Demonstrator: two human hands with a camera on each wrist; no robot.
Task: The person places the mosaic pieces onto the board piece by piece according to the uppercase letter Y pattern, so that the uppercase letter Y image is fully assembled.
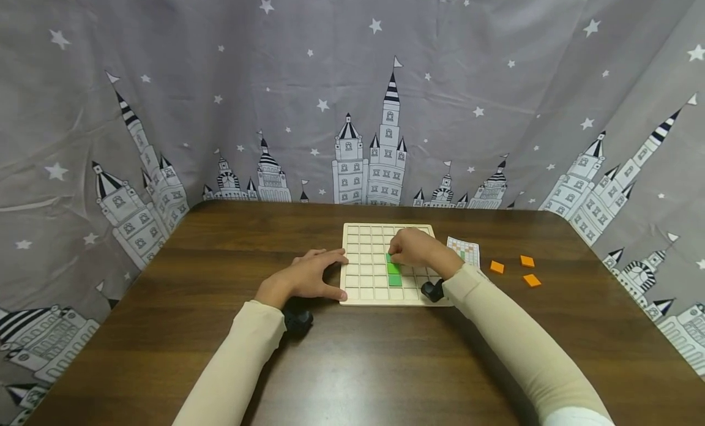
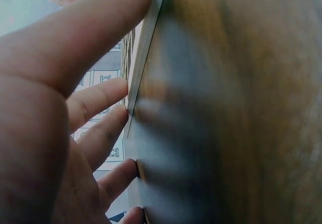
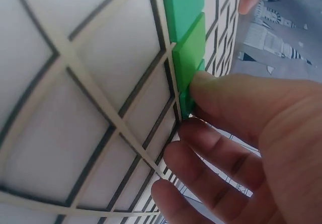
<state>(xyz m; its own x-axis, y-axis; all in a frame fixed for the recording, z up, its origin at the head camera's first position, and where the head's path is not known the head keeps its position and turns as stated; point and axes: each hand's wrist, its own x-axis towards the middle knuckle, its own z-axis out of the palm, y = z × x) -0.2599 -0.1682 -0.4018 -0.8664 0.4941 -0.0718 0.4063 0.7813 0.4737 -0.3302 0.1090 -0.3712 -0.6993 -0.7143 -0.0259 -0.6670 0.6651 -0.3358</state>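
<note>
Just right of centre in the head view, a pale gridded board (image 1: 366, 281) lies flat on the brown counter (image 1: 341, 365). Three green tiles stand in one column of its cells: one low (image 1: 395, 280), a lighter one (image 1: 393, 269) directly above it, and a top tile (image 1: 388, 257) partly covered by the right hand (image 1: 415, 247). That hand's fingers are curled close together, thumb and forefinger pinching the top tile at the board; in the right wrist view the other fingers bend loosely near the grid. Toward the centre of the head view, the left hand (image 1: 305, 276) has its fingers spread wide, thumb well apart from the rest, fingertips touching the board's left edge without gripping it. A printed card (image 1: 468, 248) sits by the board's right edge, partly behind the right arm. Further right lie three orange tiles (image 1: 497, 267), apart from one another. Behind, a grey curtain (image 1: 341, 59) fills the upper frame.
</note>
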